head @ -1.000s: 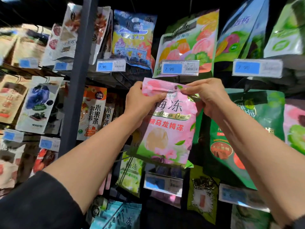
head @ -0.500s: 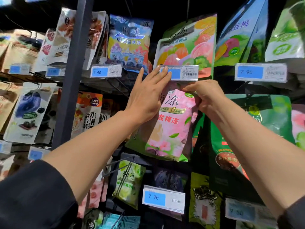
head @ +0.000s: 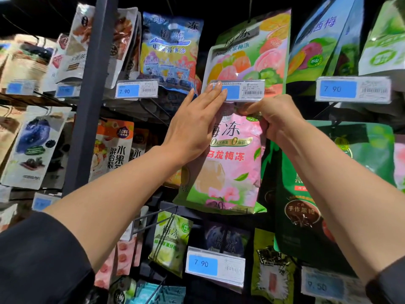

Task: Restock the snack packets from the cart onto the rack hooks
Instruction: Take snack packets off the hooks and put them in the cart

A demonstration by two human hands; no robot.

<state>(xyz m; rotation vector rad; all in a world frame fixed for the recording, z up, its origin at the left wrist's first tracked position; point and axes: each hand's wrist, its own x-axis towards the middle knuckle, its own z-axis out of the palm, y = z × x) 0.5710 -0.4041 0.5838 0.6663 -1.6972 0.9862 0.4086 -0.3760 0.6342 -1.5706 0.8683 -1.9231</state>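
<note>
A pink snack packet [head: 230, 163] with peach and flower print hangs in front of the rack at mid height. My right hand [head: 274, 119] pinches its top right corner just under a price tag [head: 243, 91]. My left hand [head: 195, 126] lies flat with straight fingers over the packet's upper left, its fingertips reaching onto that price tag. The hook behind the packet's top is hidden by the tag and my hands.
Several packets fill the neighbouring hooks: a fruit-print one [head: 249, 53] above, a blue one [head: 171, 51] upper left, a dark green one [head: 328, 183] to the right, a light green one [head: 171, 242] below. A grey upright post [head: 87, 102] stands left.
My left hand let go of the packet's top and now lies flat with its fingertips on the price tag. The packet rose closer under the tag. My right hand kept its pinch.
</note>
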